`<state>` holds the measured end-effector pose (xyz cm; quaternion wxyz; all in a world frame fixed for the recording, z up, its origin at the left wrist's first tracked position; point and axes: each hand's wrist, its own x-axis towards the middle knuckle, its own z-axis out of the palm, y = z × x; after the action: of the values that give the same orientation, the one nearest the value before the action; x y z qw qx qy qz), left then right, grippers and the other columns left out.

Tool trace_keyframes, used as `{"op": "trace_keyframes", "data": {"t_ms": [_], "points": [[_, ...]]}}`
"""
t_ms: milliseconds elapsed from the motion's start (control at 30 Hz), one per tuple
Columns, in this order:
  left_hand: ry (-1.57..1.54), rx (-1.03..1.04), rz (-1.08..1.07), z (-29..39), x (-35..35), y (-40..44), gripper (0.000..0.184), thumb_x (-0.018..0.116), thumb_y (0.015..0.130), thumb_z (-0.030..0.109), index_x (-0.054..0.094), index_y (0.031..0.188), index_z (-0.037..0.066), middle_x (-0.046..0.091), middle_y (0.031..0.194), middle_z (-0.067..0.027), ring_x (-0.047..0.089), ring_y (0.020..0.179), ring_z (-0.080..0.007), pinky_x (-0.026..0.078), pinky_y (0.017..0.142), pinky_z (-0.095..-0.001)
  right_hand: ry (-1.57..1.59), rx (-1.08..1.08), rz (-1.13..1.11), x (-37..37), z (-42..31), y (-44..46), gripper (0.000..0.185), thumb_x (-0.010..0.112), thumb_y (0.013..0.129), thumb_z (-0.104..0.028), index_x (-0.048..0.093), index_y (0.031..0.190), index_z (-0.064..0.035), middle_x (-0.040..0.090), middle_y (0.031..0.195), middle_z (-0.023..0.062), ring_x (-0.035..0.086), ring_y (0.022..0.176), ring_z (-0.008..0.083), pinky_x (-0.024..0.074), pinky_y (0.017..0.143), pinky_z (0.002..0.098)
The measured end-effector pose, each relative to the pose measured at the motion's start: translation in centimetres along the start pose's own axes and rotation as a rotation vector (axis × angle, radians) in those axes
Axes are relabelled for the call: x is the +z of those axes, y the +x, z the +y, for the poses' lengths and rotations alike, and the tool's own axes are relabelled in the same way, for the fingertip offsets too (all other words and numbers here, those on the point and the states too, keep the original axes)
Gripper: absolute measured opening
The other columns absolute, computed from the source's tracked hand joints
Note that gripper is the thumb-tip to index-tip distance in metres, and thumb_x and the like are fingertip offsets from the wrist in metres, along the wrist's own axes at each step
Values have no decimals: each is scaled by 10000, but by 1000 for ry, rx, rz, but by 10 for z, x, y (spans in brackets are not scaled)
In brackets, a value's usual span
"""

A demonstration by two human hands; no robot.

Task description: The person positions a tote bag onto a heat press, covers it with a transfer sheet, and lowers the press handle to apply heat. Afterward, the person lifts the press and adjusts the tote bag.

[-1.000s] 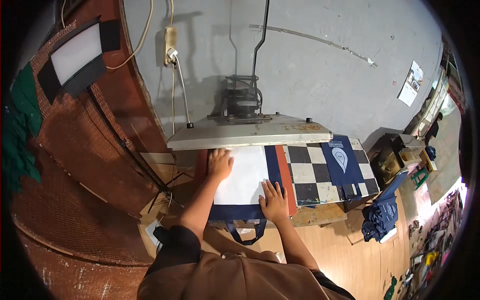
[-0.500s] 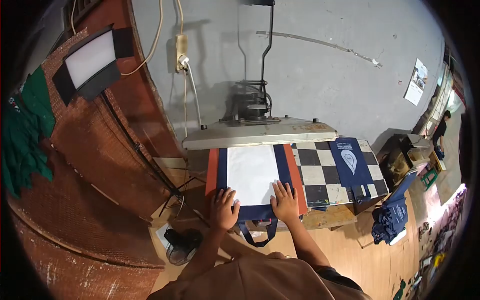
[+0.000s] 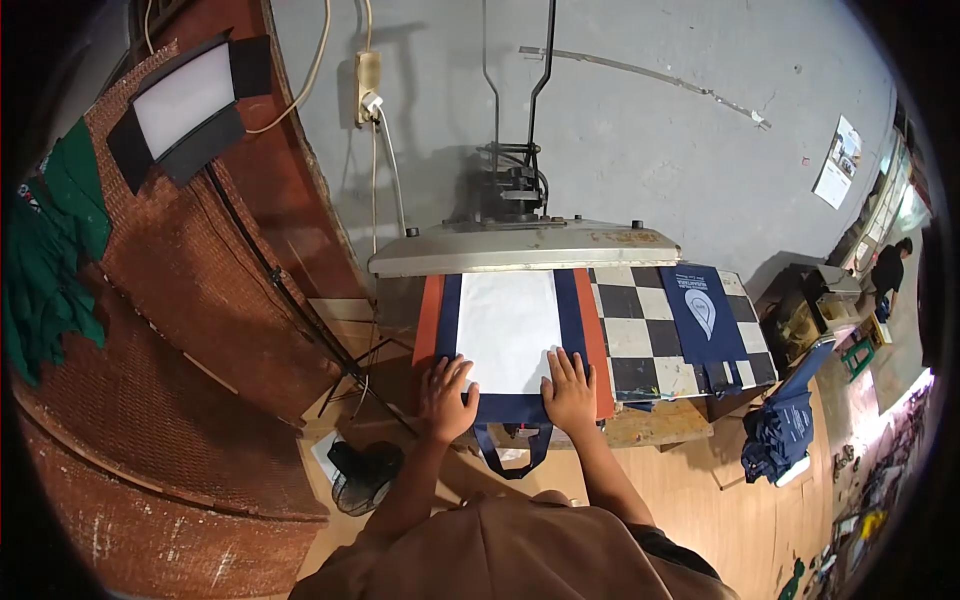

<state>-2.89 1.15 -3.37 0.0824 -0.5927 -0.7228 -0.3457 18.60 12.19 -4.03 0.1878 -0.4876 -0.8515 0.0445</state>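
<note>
Because the navy bag (image 3: 512, 408) lies flat on the orange-red pad (image 3: 597, 345), a white sheet (image 3: 510, 330) over its middle, we would judge it light, soft cloth, too limp to be pushed without creasing. The sheet seems thin and smooth, apt to slide or wrinkle if dragged; the cloth itself looks hard to break. We would take the bag by both front corners, or lift it by the strap handle (image 3: 512, 472) that hangs off the front edge toward us.

Our left hand (image 3: 450, 405) rests palm down on the front left corner, its fingers slightly apart, thumb out toward the sheet; our right hand (image 3: 572, 400) mirrors it at the right, fingers a little spread. Neither grips anything. Above the far end hangs the metal press plate (image 3: 525, 258), its lettering too small for us to read.

To our right, on the checkered tabletop (image 3: 650, 378), a printed navy bag (image 3: 708, 340) bears a white drop-shaped emblem and the word "NUSANTARA"; its smaller lines escape us. Beyond, a navy bundle (image 3: 778, 440) and a wall sheet (image 3: 838, 162) carry print we cannot make out.
</note>
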Motion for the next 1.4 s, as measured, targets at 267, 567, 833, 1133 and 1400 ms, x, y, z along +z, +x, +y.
{"op": "trace_keyframes", "data": {"t_ms": [267, 567, 833, 1133, 1400], "points": [[-30, 8, -21, -2, -2, -2, 378, 640, 873, 244, 611, 1231, 124, 534, 1333, -74, 468, 1291, -315, 329, 1081, -519, 38, 2, 9, 6, 5, 0, 563, 465, 953, -350, 410, 1472, -138, 377, 1541, 83, 302, 1440, 324, 172, 1170, 550], [-43, 42, 33, -2, -3, -2, 343, 651, 860, 202, 643, 1193, 125, 579, 1271, -104, 507, 1231, -361, 377, 1049, -492, 92, -2, 28, 5, 9, -1, 584, 496, 936, -333, 407, 1465, -101, 377, 1539, 105, 300, 1442, 322, 170, 1178, 534], [-55, 31, 12, -4, -1, -4, 372, 642, 865, 226, 620, 1222, 120, 549, 1301, -96, 478, 1272, -344, 343, 1075, -517, 103, -9, 19, 5, 10, -1, 581, 505, 935, -331, 416, 1459, -96, 382, 1534, 118, 301, 1439, 333, 174, 1176, 536], [80, 5, -1, 10, -14, 9, 426, 641, 878, 296, 598, 1260, 111, 499, 1370, -110, 422, 1325, -364, 313, 1087, -539, 180, 69, 29, -13, 10, 6, 582, 491, 954, -372, 395, 1480, -142, 363, 1543, 121, 302, 1434, 341, 158, 1177, 538], [62, 109, -154, 17, 37, 31, 463, 540, 946, 302, 509, 1380, 142, 427, 1473, -103, 354, 1393, -336, 271, 1115, -576, 107, -127, -42, 19, -31, 22, 570, 443, 979, -404, 378, 1489, -158, 366, 1542, 108, 304, 1434, 329, 174, 1173, 539]]}}
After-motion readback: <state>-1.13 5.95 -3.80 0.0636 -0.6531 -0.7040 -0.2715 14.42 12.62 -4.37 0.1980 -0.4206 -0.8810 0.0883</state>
